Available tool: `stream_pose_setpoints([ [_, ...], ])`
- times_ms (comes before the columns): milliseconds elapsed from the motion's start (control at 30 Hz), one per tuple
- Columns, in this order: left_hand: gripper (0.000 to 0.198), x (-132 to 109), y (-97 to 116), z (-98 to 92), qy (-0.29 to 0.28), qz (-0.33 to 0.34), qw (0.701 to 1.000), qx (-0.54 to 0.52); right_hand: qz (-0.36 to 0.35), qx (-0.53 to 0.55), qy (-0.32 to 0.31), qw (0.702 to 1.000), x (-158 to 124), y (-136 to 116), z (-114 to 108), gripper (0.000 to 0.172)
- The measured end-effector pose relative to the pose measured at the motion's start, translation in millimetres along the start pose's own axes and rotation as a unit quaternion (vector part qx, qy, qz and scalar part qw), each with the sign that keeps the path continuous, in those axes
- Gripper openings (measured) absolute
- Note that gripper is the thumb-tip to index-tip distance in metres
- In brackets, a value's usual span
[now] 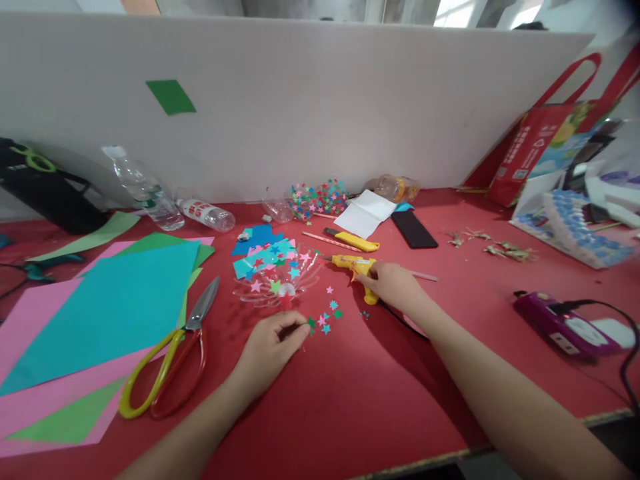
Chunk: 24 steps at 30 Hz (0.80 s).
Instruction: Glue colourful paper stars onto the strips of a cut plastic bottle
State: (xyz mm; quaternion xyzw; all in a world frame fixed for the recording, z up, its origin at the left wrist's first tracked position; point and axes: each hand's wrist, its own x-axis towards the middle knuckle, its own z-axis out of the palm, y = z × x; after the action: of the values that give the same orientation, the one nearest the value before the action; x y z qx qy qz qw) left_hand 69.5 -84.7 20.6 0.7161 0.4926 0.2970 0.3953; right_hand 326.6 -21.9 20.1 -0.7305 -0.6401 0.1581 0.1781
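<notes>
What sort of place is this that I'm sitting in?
It looks like a craft workspace, though I can't tell whether it's a classroom or workshop. The clues are the yellow glue gun in your right hand, the colored paper sheets and the large scissors.

Red tabletop (365,393): gave passage between the forearms (465,353), nearside of left hand (274,341) and right hand (397,285).
Scissors (193,325): blocked the left hand's outer side.
Clear petals (287,289): stood just beyond it.
Glue gun (357,267): barred the right hand's inner side.

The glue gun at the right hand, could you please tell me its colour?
The glue gun is mostly yellow, as the head view shows.
</notes>
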Motion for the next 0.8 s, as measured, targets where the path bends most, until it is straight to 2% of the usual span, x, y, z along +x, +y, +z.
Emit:
stream_pose_setpoints([
  [67, 0.021, -5.4, 8.2, -0.9, 0.011, 0.044, 0.999, 0.023, 0.007, 0.073, 0.01, 0.997, 4.1, 2.3, 1.5, 0.028],
  [100, 0.022, -8.6, 13.5, -2.4, 0.028, 0.089, 0.995, 0.047, 0.01, 0.115, 0.019, 0.993, 5.6, 2.6, 0.8, 0.027],
  [167, 0.022, -14.4, 23.1, -7.8, 0.087, 0.182, 0.975, 0.096, 0.011, 0.209, 0.029, 0.978, 6.0, 1.3, -3.6, 0.028],
  [233, 0.021, -17.3, 28.2, -15.4, 0.151, 0.209, 0.96, 0.109, -0.002, 0.3, 0.021, 0.954, 2.7, -2.2, -10.3, 0.035],
  [367, 0.019, -14.9, 23.7, -28.8, 0.227, 0.137, 0.963, 0.042, -0.034, 0.428, -0.039, 0.902, -13.5, -12.8, -23.1, 0.046],
  [533, 0.024, -12.8, 20.6, -33.3, 0.243, 0.076, 0.967, -0.02, -0.046, 0.582, -0.188, 0.79, -36.2, -25.1, -28.5, 0.034],
  [633, 0.024, -14.1, 22.6, -33.4, 0.249, 0.074, 0.966, -0.014, -0.055, 0.59, -0.219, 0.775, -43.8, -28.1, -28.2, 0.031],
  [800, 0.019, -14.6, 20.7, -33.3, 0.257, 0.088, 0.962, 0.015, -0.075, 0.566, -0.274, 0.774, -47.8, -28.1, -31.0, 0.031],
])
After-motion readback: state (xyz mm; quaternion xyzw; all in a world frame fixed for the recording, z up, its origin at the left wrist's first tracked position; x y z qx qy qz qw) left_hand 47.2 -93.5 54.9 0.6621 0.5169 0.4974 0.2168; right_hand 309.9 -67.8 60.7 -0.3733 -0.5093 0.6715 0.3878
